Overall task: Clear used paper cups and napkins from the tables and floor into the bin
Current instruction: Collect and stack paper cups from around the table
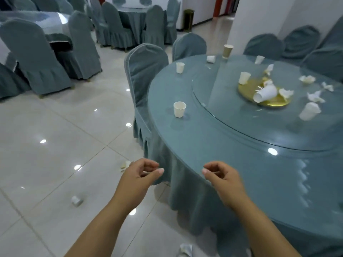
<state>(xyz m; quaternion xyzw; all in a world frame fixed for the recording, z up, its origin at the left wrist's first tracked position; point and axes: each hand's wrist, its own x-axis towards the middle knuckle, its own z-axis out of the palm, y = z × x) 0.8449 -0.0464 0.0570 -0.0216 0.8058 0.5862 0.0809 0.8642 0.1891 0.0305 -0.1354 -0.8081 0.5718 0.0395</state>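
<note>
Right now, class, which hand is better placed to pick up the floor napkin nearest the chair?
Left. The empty left hand is right beside the napkin in view; the right hand sits over the table edge, farther off.

Ahead of the right hand (220, 179), the bench (204, 145) top is smooth, glossy glass over matt blue-grey cloth (194, 204). The paper cups (179, 109) on it are matt white, and the gold plate (245, 88) shines like metal. Left of the left hand (139, 176), the floor (55, 136) tiles are polished and glossy.
</note>
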